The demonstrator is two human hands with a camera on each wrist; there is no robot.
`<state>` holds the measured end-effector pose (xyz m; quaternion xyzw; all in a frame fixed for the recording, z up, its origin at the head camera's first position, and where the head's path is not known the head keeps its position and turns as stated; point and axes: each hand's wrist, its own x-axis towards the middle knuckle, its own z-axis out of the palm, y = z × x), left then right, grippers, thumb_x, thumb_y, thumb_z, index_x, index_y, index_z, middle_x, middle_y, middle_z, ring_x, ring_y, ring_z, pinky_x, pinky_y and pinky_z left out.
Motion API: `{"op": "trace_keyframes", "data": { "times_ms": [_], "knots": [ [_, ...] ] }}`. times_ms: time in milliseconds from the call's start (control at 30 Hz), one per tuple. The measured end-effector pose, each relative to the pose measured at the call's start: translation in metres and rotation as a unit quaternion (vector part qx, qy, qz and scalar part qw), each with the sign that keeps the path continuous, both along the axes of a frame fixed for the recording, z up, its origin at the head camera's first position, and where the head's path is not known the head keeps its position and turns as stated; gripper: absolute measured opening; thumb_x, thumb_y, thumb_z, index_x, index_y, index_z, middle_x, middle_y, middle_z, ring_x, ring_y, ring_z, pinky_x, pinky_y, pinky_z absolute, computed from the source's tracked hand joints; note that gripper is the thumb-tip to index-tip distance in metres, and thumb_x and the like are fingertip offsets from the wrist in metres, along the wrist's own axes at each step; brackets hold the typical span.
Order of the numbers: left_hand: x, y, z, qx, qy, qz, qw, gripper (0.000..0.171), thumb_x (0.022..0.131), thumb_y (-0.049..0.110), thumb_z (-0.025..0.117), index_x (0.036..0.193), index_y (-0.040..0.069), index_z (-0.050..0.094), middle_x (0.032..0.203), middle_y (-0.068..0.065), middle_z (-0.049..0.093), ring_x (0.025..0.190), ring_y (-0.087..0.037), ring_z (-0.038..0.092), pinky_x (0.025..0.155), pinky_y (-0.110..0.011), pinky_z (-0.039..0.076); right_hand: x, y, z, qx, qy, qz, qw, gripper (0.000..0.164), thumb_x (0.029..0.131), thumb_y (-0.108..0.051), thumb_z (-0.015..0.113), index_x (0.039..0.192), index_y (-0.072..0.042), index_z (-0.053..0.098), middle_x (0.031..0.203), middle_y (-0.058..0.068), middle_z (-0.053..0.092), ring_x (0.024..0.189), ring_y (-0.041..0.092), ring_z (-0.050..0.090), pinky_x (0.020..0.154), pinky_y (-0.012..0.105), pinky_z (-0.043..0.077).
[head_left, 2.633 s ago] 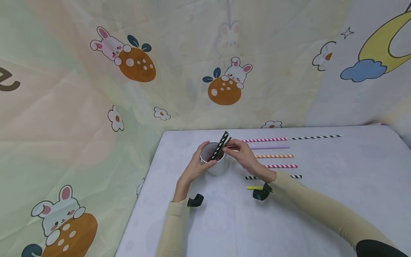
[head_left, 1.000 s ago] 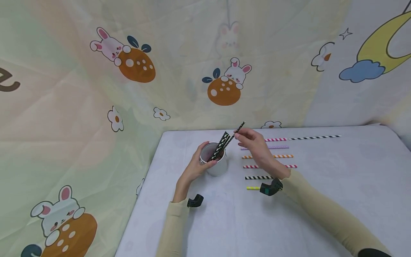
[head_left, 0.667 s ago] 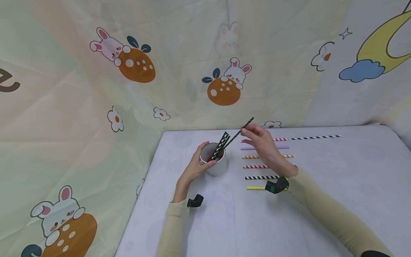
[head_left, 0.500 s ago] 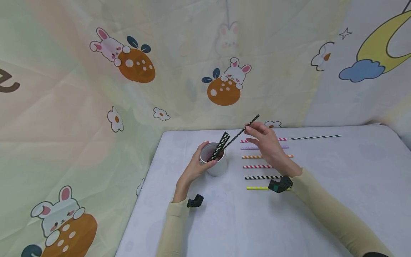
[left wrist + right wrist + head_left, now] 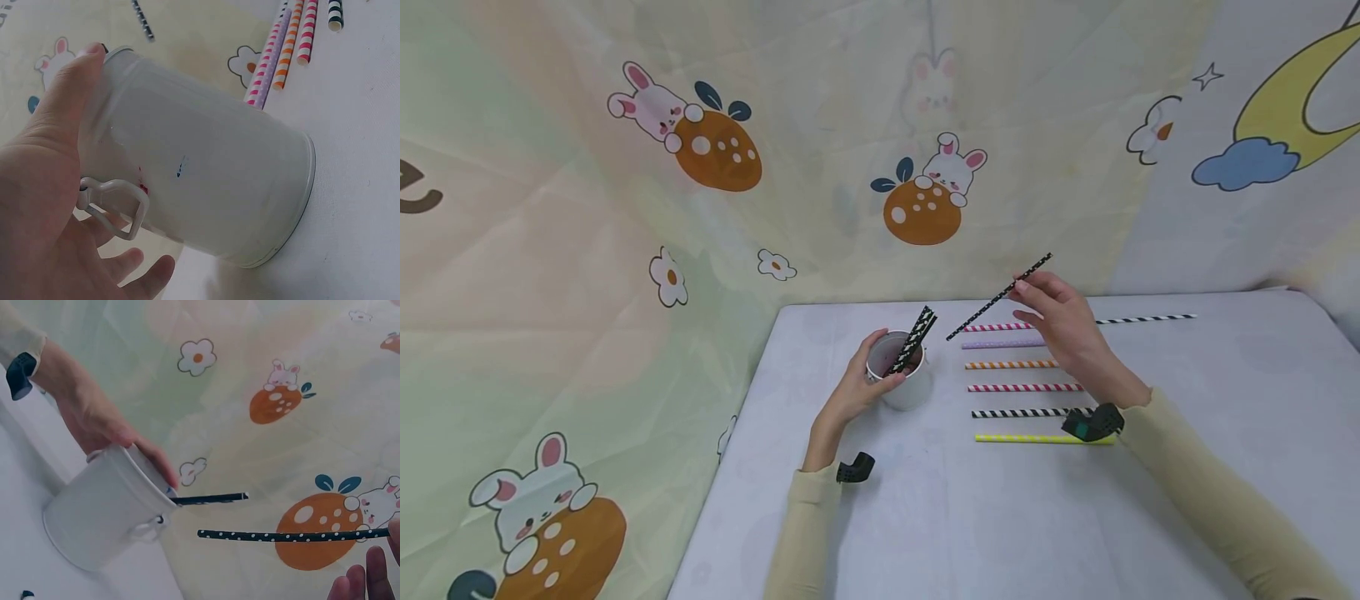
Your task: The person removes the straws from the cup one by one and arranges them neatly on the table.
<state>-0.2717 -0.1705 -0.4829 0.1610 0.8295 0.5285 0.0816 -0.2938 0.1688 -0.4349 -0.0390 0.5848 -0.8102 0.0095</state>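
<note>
A person's left hand (image 5: 852, 390) grips a white pail (image 5: 910, 396) at its rim, thumb on the near side, at the left of a white table (image 5: 925, 517). The right hand (image 5: 1063, 329) pinches a black straw with white dots (image 5: 981, 311) near its upper end, holding it aslant in the air, its lower end beside the pail but apart from it. Black straws with white markings (image 5: 913, 339) (how many is hard to tell) lean together inside the pail, tops above the rim. Below and around the right hand, straws lie in a column: pink-striped (image 5: 996, 327), purple (image 5: 1003, 344), orange-striped (image 5: 1011, 364), red-striped (image 5: 1022, 387), black-striped (image 5: 1018, 413) and yellow (image 5: 1030, 438). Another black-and-white straw (image 5: 1146, 319) lies farther right, before a rabbit-print backdrop (image 5: 820, 167).
</note>
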Motion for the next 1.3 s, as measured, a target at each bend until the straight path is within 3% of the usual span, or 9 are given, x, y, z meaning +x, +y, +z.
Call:
{"op": "trace_keyframes", "data": {
  "times_ms": [100, 233, 400, 600, 767, 867, 1033, 1200, 1300],
  "knots": [
    [0.0, 0.0, 0.0, 0.002, 0.003, -0.004, 1.0, 0.084, 0.089, 0.018, 0.074, 0.158, 0.01, 0.025, 0.154, -0.024, 0.039, 0.142, -0.041, 0.037, 0.116, -0.059, 0.027, 0.0, 0.014, 0.002, 0.017, 0.014, -0.002, 1.0, 0.021, 0.096, -0.023, 0.068, 0.113, -0.01, 0.064, 0.116, -0.003, 0.065, 0.108, 0.012, 0.063, 0.089, 0.024, 0.054],
    [0.0, 0.0, 0.002, -0.002, 0.006, -0.006, 1.0, 0.084, 0.09, 0.018, 0.074, 0.158, 0.009, 0.025, 0.154, -0.025, 0.039, 0.142, -0.042, 0.037, 0.116, -0.06, 0.027, 0.0, 0.034, 0.003, 0.085, 0.034, -0.018, 0.996, 0.023, 0.096, -0.024, 0.069, 0.114, -0.009, 0.065, 0.112, -0.006, 0.067, 0.106, 0.011, 0.064, 0.085, 0.02, 0.054],
    [0.001, 0.0, 0.002, -0.01, 0.006, -0.003, 0.9999, 0.084, 0.09, 0.02, 0.074, 0.158, 0.011, 0.025, 0.155, -0.025, 0.038, 0.143, -0.042, 0.036, 0.116, -0.061, 0.027, 0.001, 0.058, 0.0, 0.185, 0.045, -0.032, 0.981, 0.027, 0.098, -0.028, 0.066, 0.118, -0.009, 0.064, 0.113, -0.009, 0.064, 0.107, 0.008, 0.058, 0.084, 0.015, 0.052],
    [0.0, 0.0, 0.003, -0.01, 0.005, -0.008, 0.9999, 0.086, 0.09, 0.019, 0.074, 0.159, 0.009, 0.023, 0.154, -0.027, 0.037, 0.143, -0.044, 0.035, 0.115, -0.062, 0.027, 0.005, 0.076, 0.0, 0.305, 0.078, -0.053, 0.948, 0.032, 0.099, -0.03, 0.063, 0.121, -0.007, 0.063, 0.114, -0.01, 0.064, 0.103, 0.008, 0.057, 0.083, 0.012, 0.048],
    [-0.011, -0.003, -0.02, -0.006, 0.014, -0.001, 0.9999, 0.086, 0.09, 0.017, 0.074, 0.16, 0.014, 0.022, 0.155, -0.024, 0.038, 0.143, -0.043, 0.035, 0.115, -0.063, 0.027, 0.007, 0.085, 0.004, 0.382, 0.091, -0.057, 0.918, 0.033, 0.099, -0.033, 0.064, 0.119, -0.006, 0.064, 0.106, -0.015, 0.063, 0.096, 0.007, 0.055, 0.08, 0.011, 0.044],
    [-0.017, -0.005, -0.033, -0.002, 0.017, 0.008, 0.9998, 0.087, 0.089, 0.018, 0.075, 0.159, 0.021, 0.024, 0.155, -0.018, 0.039, 0.143, -0.039, 0.037, 0.115, -0.063, 0.027, 0.01, 0.09, 0.007, 0.435, 0.102, -0.055, 0.893, 0.032, 0.099, -0.035, 0.064, 0.118, -0.009, 0.066, 0.109, -0.009, 0.064, 0.095, 0.002, 0.054, 0.079, 0.009, 0.042],
    [-0.017, -0.006, -0.037, -0.007, 0.025, 0.013, 0.9996, 0.087, 0.087, 0.027, 0.078, 0.157, 0.029, 0.027, 0.152, -0.01, 0.044, 0.141, -0.031, 0.04, 0.114, -0.059, 0.031, 0.015, 0.094, 0.01, 0.49, 0.113, -0.044, 0.863, 0.034, 0.098, -0.035, 0.064, 0.119, -0.008, 0.066, 0.12, 0.009, 0.064, 0.095, -0.007, 0.05, 0.077, 0.004, 0.039],
    [-0.016, -0.006, -0.035, -0.009, 0.028, 0.013, 0.9995, 0.088, 0.086, 0.041, 0.079, 0.156, 0.032, 0.027, 0.152, -0.009, 0.044, 0.141, -0.03, 0.04, 0.114, -0.059, 0.031, 0.018, 0.097, 0.009, 0.52, 0.125, -0.044, 0.844, 0.034, 0.099, -0.031, 0.065, 0.121, -0.005, 0.066, 0.124, 0.015, 0.063, 0.107, 0.013, 0.053, 0.079, 0.002, 0.036],
    [-0.016, -0.007, -0.037, -0.011, 0.026, 0.011, 0.9996, 0.089, 0.085, 0.047, 0.078, 0.156, 0.033, 0.027, 0.153, -0.009, 0.043, 0.141, -0.03, 0.039, 0.115, -0.059, 0.03, 0.018, 0.098, 0.008, 0.538, 0.136, -0.048, 0.831, 0.033, 0.099, -0.028, 0.065, 0.121, -0.003, 0.066, 0.123, 0.017, 0.062, 0.112, 0.03, 0.054, 0.089, 0.02, 0.044]
  ]
}}
